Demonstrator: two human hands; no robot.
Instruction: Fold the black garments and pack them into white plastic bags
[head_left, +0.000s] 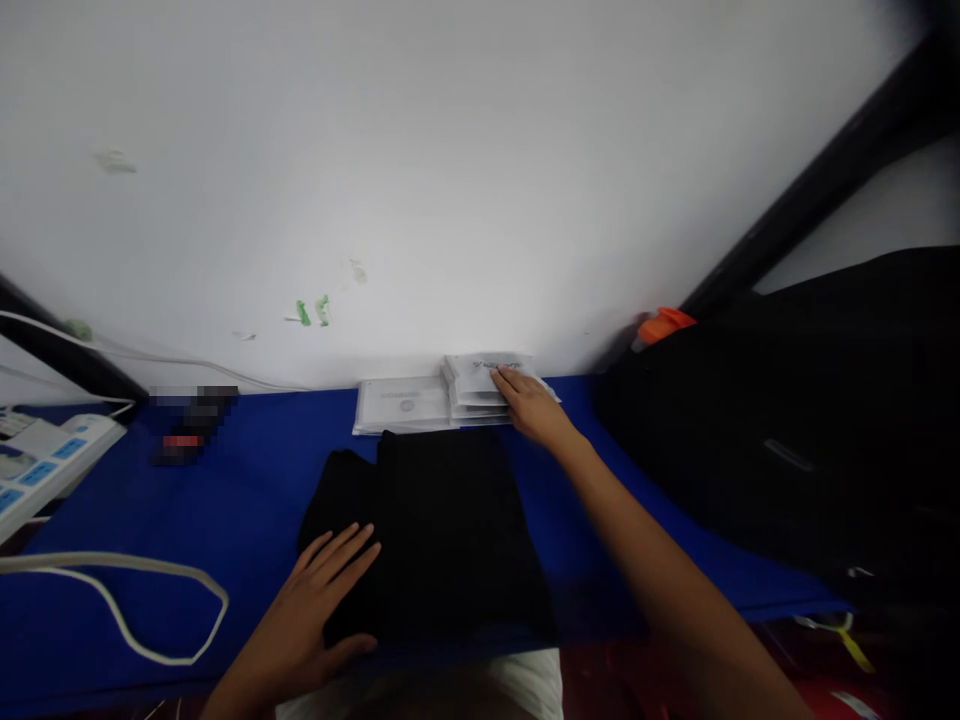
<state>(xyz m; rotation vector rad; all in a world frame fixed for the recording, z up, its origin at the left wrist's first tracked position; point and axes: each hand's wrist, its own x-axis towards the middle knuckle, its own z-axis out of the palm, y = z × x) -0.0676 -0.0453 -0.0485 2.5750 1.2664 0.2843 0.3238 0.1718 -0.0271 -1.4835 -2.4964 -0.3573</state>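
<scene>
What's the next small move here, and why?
Probably have the right hand pinch and lift the top white packet: its fingers rest on that packet, while the left hand lies spread on the black cloth.

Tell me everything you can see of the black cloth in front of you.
The black cloth looks like soft, matte fabric, folded into a roughly rectangular bundle with a lower section showing along its left side. It lies flat on the blue table, near the front edge. The left hand rests on its left part, fingers spread. Its far edge is close to the packets; whether they touch is unclear. Dark shade hides finer folds.
</scene>
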